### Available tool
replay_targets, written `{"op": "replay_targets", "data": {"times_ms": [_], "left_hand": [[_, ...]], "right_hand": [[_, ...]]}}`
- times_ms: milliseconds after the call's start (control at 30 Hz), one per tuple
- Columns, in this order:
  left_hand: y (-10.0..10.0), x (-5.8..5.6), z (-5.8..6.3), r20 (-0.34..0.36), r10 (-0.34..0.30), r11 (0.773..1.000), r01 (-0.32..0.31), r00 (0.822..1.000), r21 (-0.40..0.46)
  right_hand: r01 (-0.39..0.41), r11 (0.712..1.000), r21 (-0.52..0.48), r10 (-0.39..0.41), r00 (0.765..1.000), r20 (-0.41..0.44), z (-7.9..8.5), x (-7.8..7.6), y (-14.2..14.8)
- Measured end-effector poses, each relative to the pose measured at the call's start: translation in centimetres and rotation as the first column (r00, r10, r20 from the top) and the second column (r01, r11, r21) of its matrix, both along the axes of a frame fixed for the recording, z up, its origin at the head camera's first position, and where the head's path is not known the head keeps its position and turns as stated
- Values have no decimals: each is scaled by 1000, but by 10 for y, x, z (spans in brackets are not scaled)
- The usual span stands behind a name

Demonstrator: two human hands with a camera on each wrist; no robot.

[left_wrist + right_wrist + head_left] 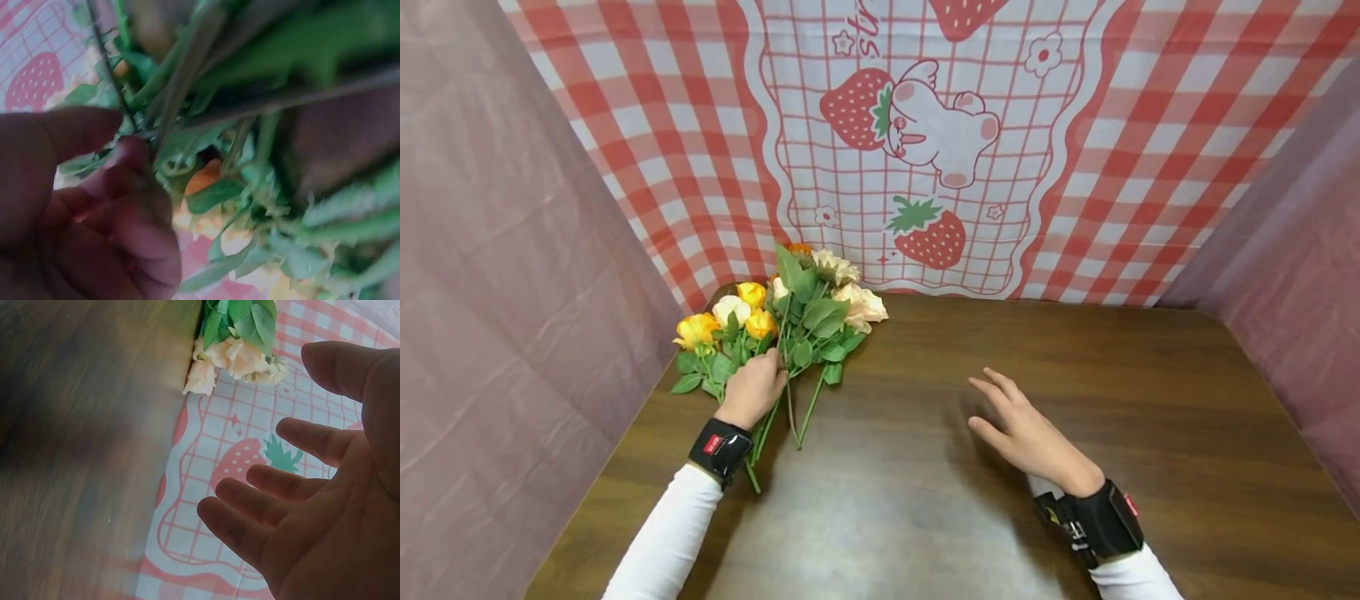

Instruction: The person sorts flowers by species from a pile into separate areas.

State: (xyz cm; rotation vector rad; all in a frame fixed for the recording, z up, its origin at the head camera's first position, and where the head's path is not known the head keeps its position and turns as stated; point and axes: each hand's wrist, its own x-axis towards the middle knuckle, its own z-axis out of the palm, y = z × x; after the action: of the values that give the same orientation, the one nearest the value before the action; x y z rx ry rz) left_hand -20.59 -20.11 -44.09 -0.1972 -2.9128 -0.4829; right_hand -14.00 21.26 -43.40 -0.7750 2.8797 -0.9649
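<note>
Hovering over the tabletop [880, 517], the right hand [1033, 437] spreads its fingers [315, 440] apart, gripping nothing. Beyond it, toward the left edge, the left hand [752, 388] bends its fingers to pinch a thin stem [104, 57]. Just past that hand, yellow flowers [696, 330] and cream flowers [859, 307] lie near the far-left corner, before a hanging checked cloth [1120, 167].

Glare on tabletop [880, 517], blurred stems [189, 69], dim wrist views
</note>
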Motion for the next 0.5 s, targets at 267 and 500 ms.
{"op": "replay_targets", "data": {"times_ms": [267,500], "left_hand": [[6,-3,-6,-8,0,1000,0,1000,9],[4,-3,-9,-65,-42,996,47,997,77]], "right_hand": [[4,1000,0,-4,1000,-8,1,3,2],[12,1000,0,-12,999,-41,1,2,5]]}}
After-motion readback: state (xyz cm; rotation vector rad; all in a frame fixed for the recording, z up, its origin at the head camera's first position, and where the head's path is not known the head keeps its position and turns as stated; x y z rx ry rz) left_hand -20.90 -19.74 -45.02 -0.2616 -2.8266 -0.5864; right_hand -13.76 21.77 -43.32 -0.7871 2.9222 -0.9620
